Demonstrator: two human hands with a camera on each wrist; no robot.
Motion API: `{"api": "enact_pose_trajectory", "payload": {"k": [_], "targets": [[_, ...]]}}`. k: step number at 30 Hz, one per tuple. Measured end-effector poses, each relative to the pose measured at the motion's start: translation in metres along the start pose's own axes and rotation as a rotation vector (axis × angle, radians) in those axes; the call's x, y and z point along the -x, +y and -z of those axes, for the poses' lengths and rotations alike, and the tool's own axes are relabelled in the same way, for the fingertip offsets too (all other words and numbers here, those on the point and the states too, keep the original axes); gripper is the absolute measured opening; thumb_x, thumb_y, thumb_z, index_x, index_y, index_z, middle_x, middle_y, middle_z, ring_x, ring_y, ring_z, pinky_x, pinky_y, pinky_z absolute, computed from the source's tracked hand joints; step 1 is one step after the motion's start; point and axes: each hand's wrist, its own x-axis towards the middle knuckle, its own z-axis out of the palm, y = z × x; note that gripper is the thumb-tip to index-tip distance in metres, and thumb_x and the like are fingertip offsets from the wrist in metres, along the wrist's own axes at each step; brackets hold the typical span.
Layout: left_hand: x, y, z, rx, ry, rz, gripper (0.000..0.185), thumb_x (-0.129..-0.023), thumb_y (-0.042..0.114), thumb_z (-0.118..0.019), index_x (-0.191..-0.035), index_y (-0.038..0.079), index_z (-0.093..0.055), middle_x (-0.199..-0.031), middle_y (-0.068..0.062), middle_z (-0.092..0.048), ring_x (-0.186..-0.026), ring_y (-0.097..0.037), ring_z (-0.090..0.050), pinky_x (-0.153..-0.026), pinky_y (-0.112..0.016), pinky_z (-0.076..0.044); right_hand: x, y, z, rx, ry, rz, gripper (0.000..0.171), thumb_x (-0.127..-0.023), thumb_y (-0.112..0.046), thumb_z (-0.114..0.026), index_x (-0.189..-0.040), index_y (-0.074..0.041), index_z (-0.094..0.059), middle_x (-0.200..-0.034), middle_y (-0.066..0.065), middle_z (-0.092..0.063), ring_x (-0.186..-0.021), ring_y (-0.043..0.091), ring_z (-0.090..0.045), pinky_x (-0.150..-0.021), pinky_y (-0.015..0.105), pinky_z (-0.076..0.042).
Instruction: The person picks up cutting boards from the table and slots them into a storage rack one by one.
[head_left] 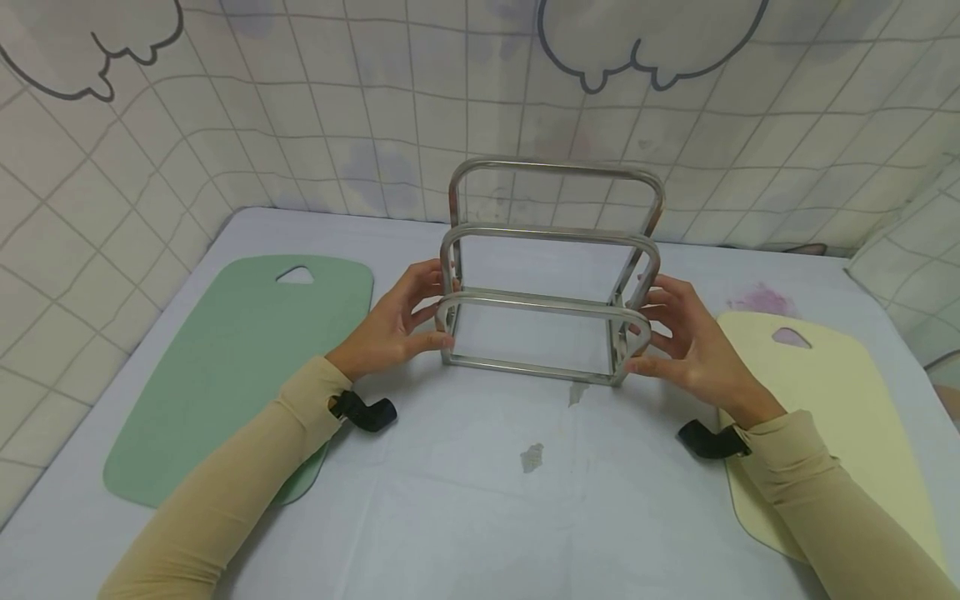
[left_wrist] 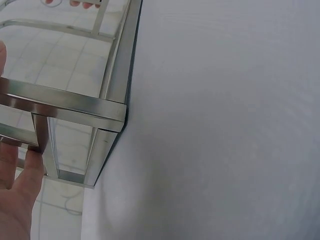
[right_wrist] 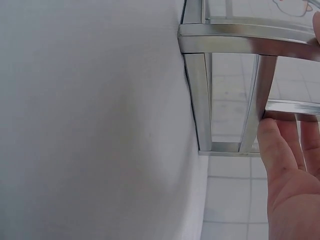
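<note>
A steel rack made of three upright loops on a rectangular base stands in the middle of the table. My left hand grips its left end, thumb on the front loop and fingers behind. At the right end my right hand holds it the same way. In the left wrist view the rack's base lies flat on the cloth, with my left hand against a bar. The right wrist view shows my right hand's fingers pressed against a crossbar of the rack.
A green cutting board lies flat at the left and a pale yellow cutting board at the right. The white cloth has small stains in front of the rack. A tiled backdrop rises behind and on both sides.
</note>
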Motion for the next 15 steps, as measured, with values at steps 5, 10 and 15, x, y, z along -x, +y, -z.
{"api": "enact_pose_trajectory", "payload": {"k": [5, 10, 15], "targets": [[-0.0010, -0.0011, 0.0003, -0.006, 0.000, -0.002, 0.092, -0.085, -0.009, -0.078, -0.158, 0.008, -0.026, -0.155, -0.025, -0.041, -0.151, -0.032, -0.039, -0.126, -0.052, -0.035, -0.0006, 0.0003, 0.0001, 0.002, -0.001, -0.008, 0.102, -0.075, 0.018, -0.080, -0.158, -0.014, -0.029, -0.141, 0.010, -0.051, -0.124, 0.006, -0.057, -0.102, 0.010, -0.050], [-0.0017, -0.0016, 0.0005, -0.011, 0.003, 0.000, 0.092, -0.085, -0.009, -0.078, -0.158, 0.006, -0.025, -0.155, -0.024, -0.040, -0.152, -0.033, -0.039, -0.126, -0.051, -0.036, -0.0009, 0.0002, 0.0000, 0.038, 0.007, -0.036, 0.103, -0.076, 0.015, -0.081, -0.159, -0.017, -0.029, -0.141, 0.012, -0.050, -0.123, 0.005, -0.057, -0.102, 0.008, -0.048], [-0.0026, -0.0019, 0.0003, -0.017, 0.006, 0.000, 0.092, -0.084, -0.010, -0.078, -0.158, 0.006, -0.025, -0.156, -0.023, -0.040, -0.152, -0.034, -0.038, -0.126, -0.051, -0.036, -0.0010, 0.0002, -0.0002, 0.067, 0.010, -0.056, 0.103, -0.077, 0.013, -0.082, -0.159, -0.018, -0.028, -0.142, 0.017, -0.048, -0.124, 0.005, -0.057, -0.102, 0.006, -0.046]]}}
